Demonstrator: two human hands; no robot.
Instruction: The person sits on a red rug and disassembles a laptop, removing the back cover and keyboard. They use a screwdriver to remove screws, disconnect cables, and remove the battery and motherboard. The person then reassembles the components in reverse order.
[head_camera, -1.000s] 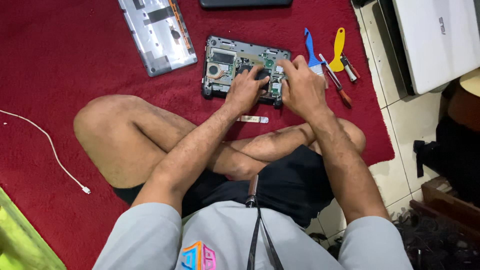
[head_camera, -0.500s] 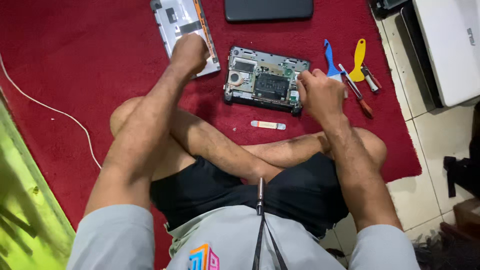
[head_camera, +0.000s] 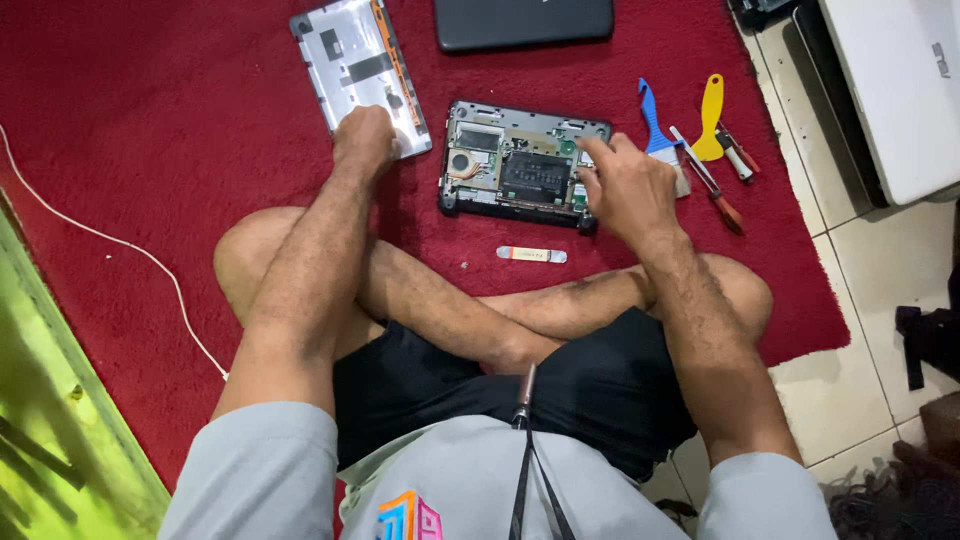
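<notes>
My left hand (head_camera: 365, 135) presses closed fingers on the grey cover (head_camera: 358, 70); right fingers (head_camera: 600, 160), loosely curled, touch the open laptop (head_camera: 520, 165)—best lifted gently.

The opened laptop base (head_camera: 520, 165) lies flat on the red carpet, its dark frame uncovered so the circuit board, a round fan at its left end and a black block in the middle show; its right end is partly hidden under a hand; the silver cover panel (head_camera: 355, 65) lies flat just beside it to the upper left, tilted at an angle, inner face up, with an orange strip along its right edge; its near corner is covered by the other hand.
</notes>
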